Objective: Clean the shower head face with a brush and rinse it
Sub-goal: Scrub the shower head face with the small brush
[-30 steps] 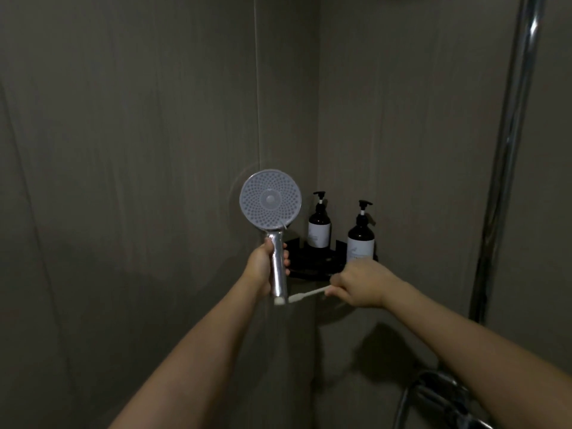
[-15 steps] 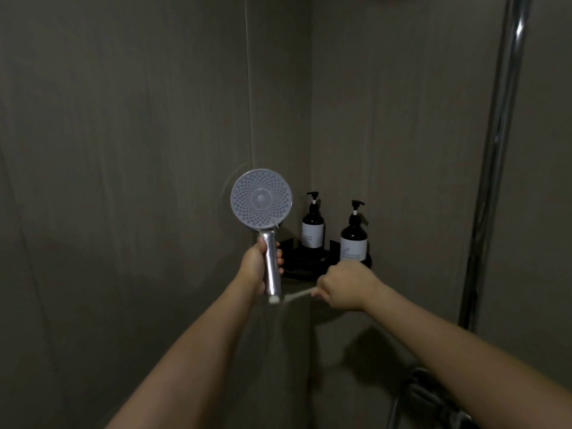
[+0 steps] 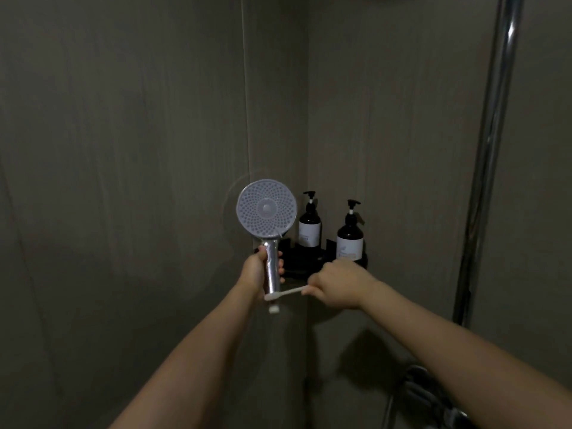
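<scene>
My left hand (image 3: 258,270) grips the chrome handle of a round shower head (image 3: 266,210), held upright with its pale dotted face turned towards me. My right hand (image 3: 335,283) grips the handle of a white toothbrush-style brush (image 3: 286,293). The brush points left, and its bristle end lies against the lower end of the shower handle, well below the face.
Two dark pump bottles (image 3: 309,224) (image 3: 349,239) stand on a black corner shelf (image 3: 301,261) just behind my hands. A chrome riser pipe (image 3: 483,168) runs up the right wall. The mixer tap and hose (image 3: 418,394) sit low on the right. Grey wall panels close in all round.
Both hands have kept their grips. The brush tip has slid slightly further left across the bottom of the shower handle, and the view has shifted a little.
</scene>
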`<action>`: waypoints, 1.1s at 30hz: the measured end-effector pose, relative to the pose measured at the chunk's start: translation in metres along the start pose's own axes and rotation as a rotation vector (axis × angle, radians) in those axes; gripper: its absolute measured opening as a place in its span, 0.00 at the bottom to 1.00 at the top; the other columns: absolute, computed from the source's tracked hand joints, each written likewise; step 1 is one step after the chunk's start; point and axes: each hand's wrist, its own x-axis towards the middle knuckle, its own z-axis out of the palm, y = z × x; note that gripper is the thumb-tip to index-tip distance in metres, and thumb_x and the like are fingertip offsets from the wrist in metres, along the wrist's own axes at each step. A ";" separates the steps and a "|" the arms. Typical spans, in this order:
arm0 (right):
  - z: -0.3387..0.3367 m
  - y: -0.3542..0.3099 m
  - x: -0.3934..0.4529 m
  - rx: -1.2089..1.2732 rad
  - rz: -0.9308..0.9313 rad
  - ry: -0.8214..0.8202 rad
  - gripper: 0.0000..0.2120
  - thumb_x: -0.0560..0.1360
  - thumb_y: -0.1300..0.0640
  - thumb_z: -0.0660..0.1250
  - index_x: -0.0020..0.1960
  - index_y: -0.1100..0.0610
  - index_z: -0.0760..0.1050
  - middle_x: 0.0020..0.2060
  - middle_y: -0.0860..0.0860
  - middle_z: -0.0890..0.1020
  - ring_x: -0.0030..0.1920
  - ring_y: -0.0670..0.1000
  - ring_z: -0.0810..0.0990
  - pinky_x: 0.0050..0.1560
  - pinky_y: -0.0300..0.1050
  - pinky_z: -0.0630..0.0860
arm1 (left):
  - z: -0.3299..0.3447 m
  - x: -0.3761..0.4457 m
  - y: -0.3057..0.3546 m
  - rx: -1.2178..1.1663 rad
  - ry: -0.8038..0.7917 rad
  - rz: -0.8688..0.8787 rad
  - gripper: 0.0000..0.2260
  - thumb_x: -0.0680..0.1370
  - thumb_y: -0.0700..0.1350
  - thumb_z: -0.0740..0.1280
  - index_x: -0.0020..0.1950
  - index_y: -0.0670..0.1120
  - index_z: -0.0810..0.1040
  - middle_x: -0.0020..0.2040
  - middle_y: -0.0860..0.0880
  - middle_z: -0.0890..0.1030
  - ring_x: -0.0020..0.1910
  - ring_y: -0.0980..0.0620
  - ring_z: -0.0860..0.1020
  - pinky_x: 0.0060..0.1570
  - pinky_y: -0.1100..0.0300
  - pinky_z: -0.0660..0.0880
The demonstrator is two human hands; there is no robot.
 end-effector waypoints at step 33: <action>-0.006 0.034 -0.004 0.235 0.419 -0.082 0.19 0.80 0.45 0.52 0.44 0.55 0.75 0.35 0.51 0.74 0.36 0.50 0.74 0.34 0.43 0.69 | -0.013 0.000 0.009 0.141 -0.038 0.038 0.15 0.82 0.51 0.52 0.45 0.44 0.73 0.33 0.48 0.72 0.30 0.53 0.70 0.30 0.60 0.68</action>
